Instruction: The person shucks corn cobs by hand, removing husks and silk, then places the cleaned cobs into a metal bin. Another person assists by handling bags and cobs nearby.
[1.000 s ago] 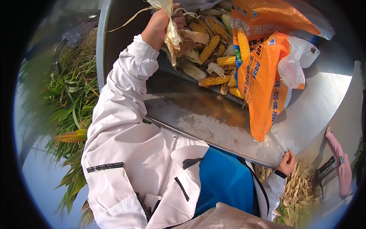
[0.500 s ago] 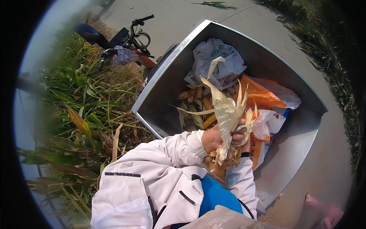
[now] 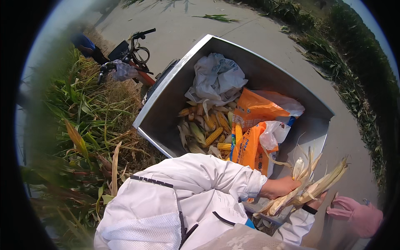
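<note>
My left hand (image 3: 280,187) is closed round an ear of corn (image 3: 298,168), its pale tip poking out of dry, cream-coloured husks (image 3: 329,180). Just right of it, my right hand (image 3: 317,201), with a black band at the wrist, grips the same husks; its fingers are largely hidden behind them. Both hands are over the near right edge of a grey metal cargo box (image 3: 310,150). Loose yellow corn cobs (image 3: 214,136) and husked ears lie in the box's left part.
Orange plastic sacks (image 3: 254,110) and a crumpled white bag (image 3: 216,77) lie in the box. A vehicle's handlebar (image 3: 139,35) stands beyond it at left. Green stalks (image 3: 83,137) line the left side. A pink cloth thing (image 3: 358,214) is on the pavement at right.
Both hands have moved right with the husks, from over the box's middle to its near right edge. The cobs they covered now show. The view has shifted somewhat.
</note>
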The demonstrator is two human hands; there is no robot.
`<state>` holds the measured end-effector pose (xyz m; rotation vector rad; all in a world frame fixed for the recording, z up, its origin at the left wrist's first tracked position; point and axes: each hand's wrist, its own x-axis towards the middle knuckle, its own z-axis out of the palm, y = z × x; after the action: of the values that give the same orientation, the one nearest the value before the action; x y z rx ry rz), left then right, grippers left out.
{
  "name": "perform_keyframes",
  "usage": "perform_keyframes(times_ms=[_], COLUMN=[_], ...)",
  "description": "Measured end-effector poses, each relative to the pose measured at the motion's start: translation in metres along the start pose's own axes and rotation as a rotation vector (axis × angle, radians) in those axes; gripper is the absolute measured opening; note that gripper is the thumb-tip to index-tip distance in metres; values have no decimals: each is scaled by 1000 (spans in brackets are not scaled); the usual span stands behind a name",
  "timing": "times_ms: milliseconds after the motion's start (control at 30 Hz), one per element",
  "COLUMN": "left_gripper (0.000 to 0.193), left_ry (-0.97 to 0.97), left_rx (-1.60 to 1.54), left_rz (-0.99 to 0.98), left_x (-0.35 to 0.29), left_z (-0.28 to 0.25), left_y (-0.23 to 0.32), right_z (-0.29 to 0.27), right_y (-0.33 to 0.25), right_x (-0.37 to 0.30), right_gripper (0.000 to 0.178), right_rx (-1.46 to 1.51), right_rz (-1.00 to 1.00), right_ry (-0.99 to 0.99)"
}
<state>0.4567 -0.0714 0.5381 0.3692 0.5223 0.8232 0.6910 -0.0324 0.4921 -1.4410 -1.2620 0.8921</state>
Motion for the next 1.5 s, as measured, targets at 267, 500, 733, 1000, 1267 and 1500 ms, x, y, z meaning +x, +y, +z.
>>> perform_keyframes(times_ms=[267, 500, 733, 1000, 1267, 1500], left_gripper=[33, 44, 63, 50, 56, 46], left_ry=[-270, -389, -466, -29, 10, 114], left_rx=[392, 638, 442, 443, 775, 722], left_rz=[-106, -15, -9, 147, 363, 366], left_x=[-36, -19, 37, 1, -8, -11], left_z=[64, 31, 7, -20, -22, -38], left_y=[-88, -107, -87, -8, 7, 4], right_z=[-65, -90, -89, 23, 99, 121], right_y=[-20, -24, -29, -58, -70, -83], right_x=[-52, -80, -130, -69, -25, -35], right_gripper=[59, 62, 65, 56, 44, 39], right_rx=[-188, -200, -113, -268, 652, 640], right_rz=[-46, -86, -150, -197, 216, 155], right_ry=[144, 120, -120, -200, -178, -107])
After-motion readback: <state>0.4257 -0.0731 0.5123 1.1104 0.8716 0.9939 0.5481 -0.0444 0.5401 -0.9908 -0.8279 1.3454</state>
